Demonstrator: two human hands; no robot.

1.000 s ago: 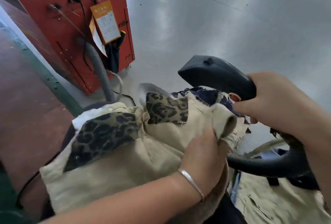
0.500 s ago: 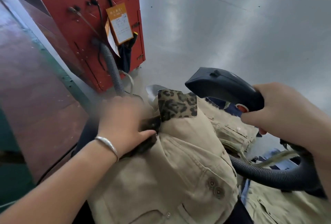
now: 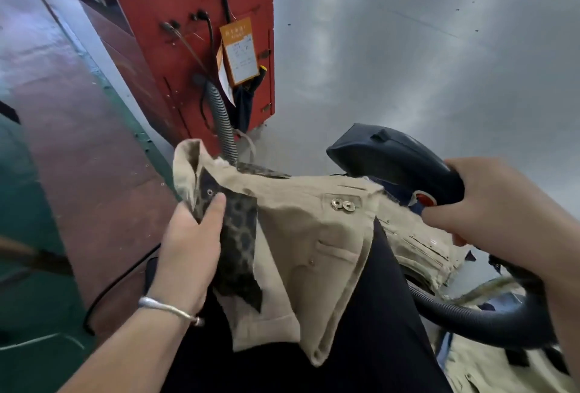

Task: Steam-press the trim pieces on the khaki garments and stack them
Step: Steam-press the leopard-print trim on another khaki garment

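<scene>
Right hand (image 3: pixel 502 213) wraps the steamer (image 3: pixel 392 163) handle, so the grip under the palm is hidden; forearm cut off at the right edge. Steamer soleplate faces away, not visible. Hose (image 3: pixel 489 326) runs behind the right arm, its far end out of sight. Left hand's (image 3: pixel 188 251) fingers are tucked behind the leopard trim (image 3: pixel 238 242); only the thumb shows. Lower garments (image 3: pixel 489 367) cropped by the bottom-right corner. Tag (image 3: pixel 240 50) on the red cabinet (image 3: pixel 194 31): print too small to read. Cabinet top cut off. Floor at left blurred.
</scene>
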